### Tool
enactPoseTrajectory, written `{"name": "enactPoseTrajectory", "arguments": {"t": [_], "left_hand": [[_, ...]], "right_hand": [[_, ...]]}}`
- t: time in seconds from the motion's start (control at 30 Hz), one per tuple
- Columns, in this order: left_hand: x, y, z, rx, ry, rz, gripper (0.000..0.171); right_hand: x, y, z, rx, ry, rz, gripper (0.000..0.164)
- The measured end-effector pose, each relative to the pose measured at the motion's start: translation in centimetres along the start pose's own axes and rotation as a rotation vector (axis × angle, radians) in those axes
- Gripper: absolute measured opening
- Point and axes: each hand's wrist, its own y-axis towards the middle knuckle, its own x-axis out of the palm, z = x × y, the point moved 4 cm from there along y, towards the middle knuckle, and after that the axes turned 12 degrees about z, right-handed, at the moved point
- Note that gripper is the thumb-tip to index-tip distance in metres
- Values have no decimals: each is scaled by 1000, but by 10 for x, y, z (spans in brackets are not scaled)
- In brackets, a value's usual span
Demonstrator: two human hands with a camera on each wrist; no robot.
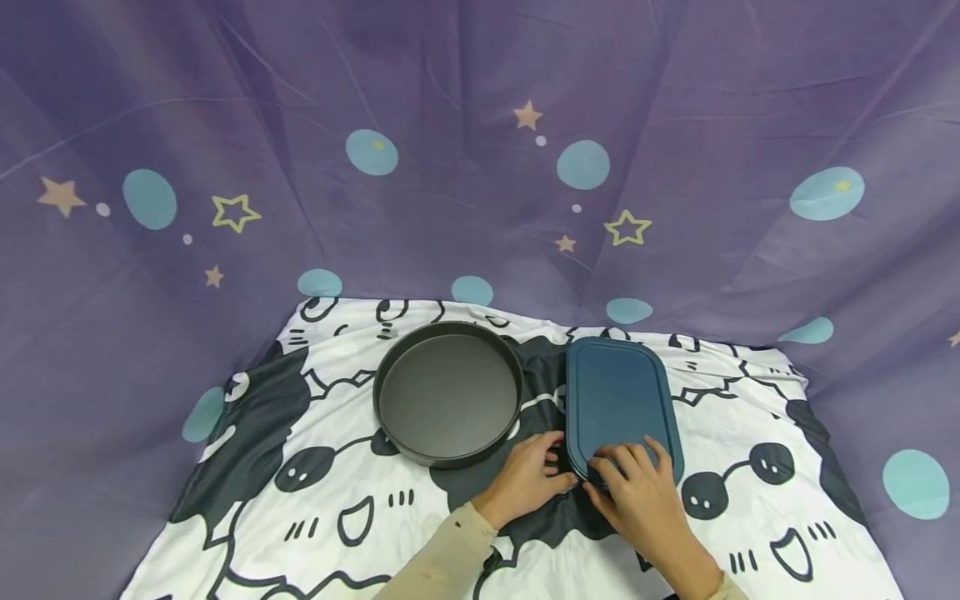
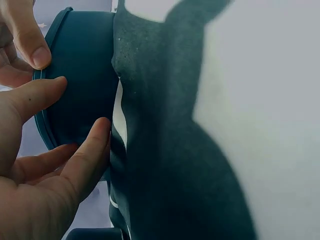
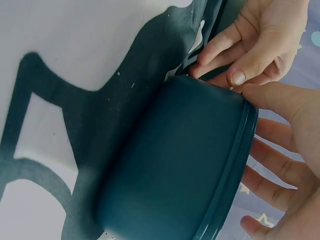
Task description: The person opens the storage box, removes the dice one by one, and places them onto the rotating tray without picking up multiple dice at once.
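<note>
Watching two hands at the near end of a blue box point(image 3: 170, 160) from over here. Left hand point(image 1: 523, 481) is at the box's eight o'clock, fingers a bit spread, tips on its side, thumb just under the rim point(image 3: 240, 145). Right hand point(image 1: 636, 496) is at six o'clock, fingers fanned over the lid point(image 1: 618, 387), thumb by the corner; can't tell how hard it's pressing. Box sits on the cartoon cloth point(image 1: 322, 517), with a round pan point(image 1: 448, 396) near it at nine o'clock and a purple curtain point(image 1: 450, 225) at twelve.
</note>
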Motion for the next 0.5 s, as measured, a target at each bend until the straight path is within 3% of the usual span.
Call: {"name": "enactPoseTrajectory", "arguments": {"t": [0.5], "left_hand": [[1,0,3,2,-18,5,56]], "right_hand": [[0,0,-4,27,26,56,19]]}}
